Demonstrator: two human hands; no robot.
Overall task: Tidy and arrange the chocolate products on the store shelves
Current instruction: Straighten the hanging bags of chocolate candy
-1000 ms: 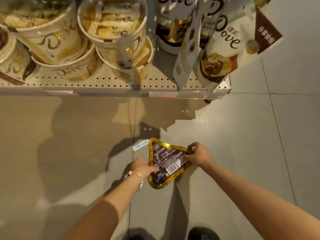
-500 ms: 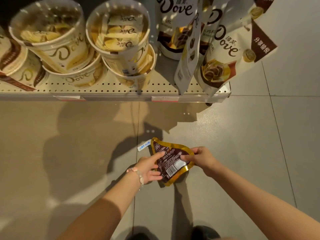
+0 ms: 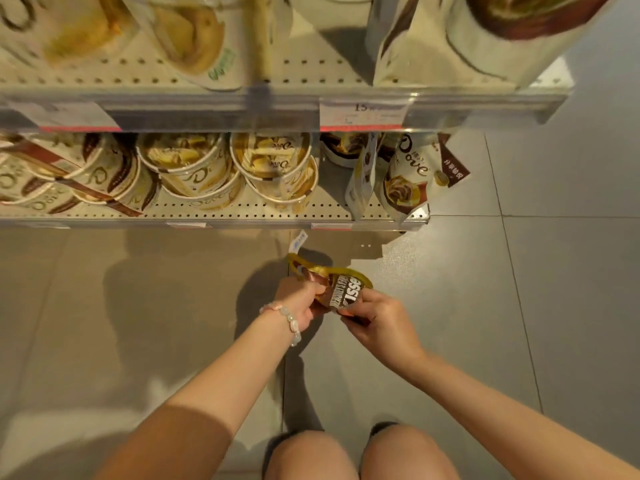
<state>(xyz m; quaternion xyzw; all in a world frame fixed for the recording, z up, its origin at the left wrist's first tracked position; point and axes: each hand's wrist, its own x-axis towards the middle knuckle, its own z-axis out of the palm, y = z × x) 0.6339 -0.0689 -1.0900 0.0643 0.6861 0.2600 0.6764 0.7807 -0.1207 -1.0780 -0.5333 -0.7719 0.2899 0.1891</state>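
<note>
Two perforated cream metal shelves [image 3: 304,72] are showing, one above the other. One gold-edged brown foil Kisses chocolate bag [image 3: 341,289] is being held by two hands, the left hand [image 3: 299,303] and the right hand [image 3: 381,323]. Two cream Dove stand-up pouches [image 3: 412,178] are standing at the lower shelf's right end. At least six cream round Dove tubs [image 3: 273,161] are sitting stacked there; blur is hiding the rest. One white beaded bracelet [image 3: 287,318] is circling the left wrist.

Warm dim light — blurred, warped edges

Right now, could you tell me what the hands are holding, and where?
Both hold one gold-edged chocolate bag: the left hand grips its left end, the right hand pinches its lower right edge.
</note>
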